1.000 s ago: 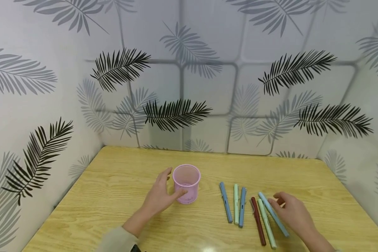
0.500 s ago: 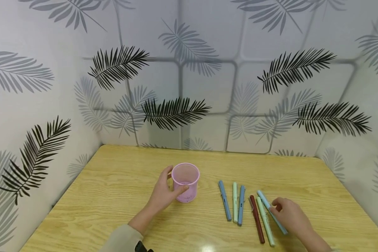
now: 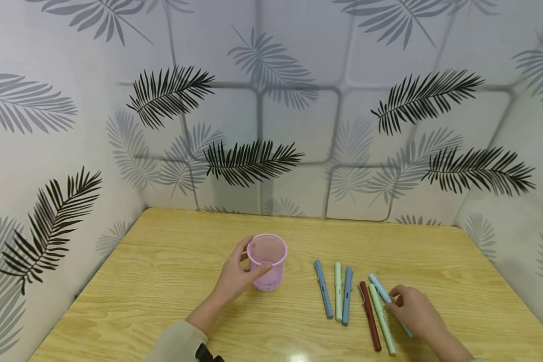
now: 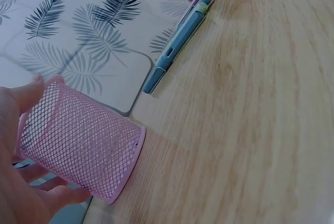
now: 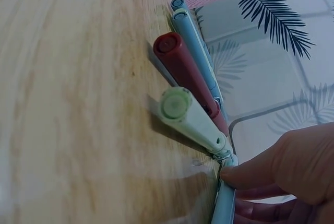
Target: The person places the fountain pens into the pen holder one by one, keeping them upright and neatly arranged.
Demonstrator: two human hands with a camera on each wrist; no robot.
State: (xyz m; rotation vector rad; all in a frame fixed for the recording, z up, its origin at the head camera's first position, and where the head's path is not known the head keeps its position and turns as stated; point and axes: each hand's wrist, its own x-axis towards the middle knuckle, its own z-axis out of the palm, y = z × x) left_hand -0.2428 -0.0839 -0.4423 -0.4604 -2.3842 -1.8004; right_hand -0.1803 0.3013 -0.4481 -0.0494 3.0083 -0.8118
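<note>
While the left hand (image 3: 234, 278) is holding the pink mesh cup (image 3: 275, 276) on the table (image 3: 181, 264) in the head view, the right hand (image 3: 418, 310) is pinching the light blue pen (image 3: 379, 287). From the left wrist, I am seeing the left hand's grip (image 4: 23, 192) curving round the cup. From the right wrist, the right hand is squeezing the pen just beside a pale green pen (image 5: 192, 121).

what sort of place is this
Probably an indoor desk or worktable, though home or office I can't tell: a wood-grain tabletop backed by leaf-patterned walls, with pens and a pink mesh cup.
</note>
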